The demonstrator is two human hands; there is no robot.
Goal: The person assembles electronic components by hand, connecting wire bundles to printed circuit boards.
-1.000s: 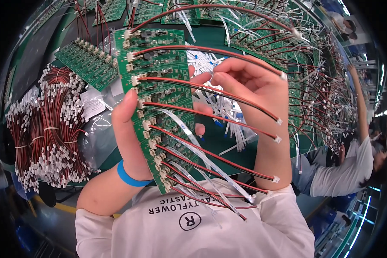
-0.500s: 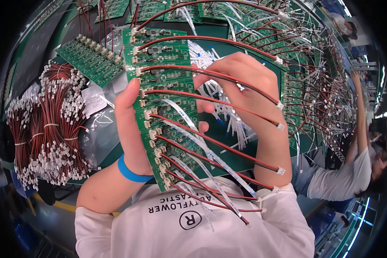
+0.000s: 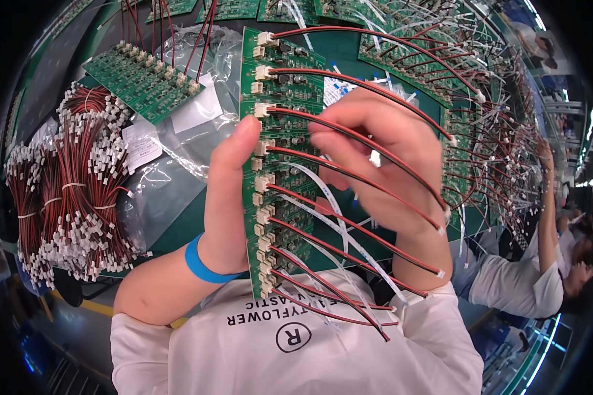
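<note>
A long green circuit board panel [image 3: 252, 151] stands tilted upright, gripped by my left hand [image 3: 227, 174], whose thumb presses its left edge while the other fingers are mostly hidden behind. White sockets [image 3: 263, 183] line that edge, and red-and-black wire leads [image 3: 356, 131] run from them to the right. White flat ribbon cables [image 3: 346, 237] hang off the lower half. My right hand [image 3: 395, 155] is at the panel's right edge, beside the third lead from the top. Its thumb and forefinger are pinched together; I cannot make out what is between them.
Bundled red-and-black leads [image 3: 79, 197] with white plugs lie at the left by clear plastic bags [image 3: 184, 148]. Another board panel [image 3: 141, 82] rests behind them. Wired boards [image 3: 481, 138] are heaped at the right, near a person in a light shirt [image 3: 517, 273]. White ribbon cables [image 3: 339, 85] lie behind my right hand.
My left hand has carried the panel to the right and turned it straighter up and down. My right hand has shifted slightly right, its fingertips still at the panel's edge.
</note>
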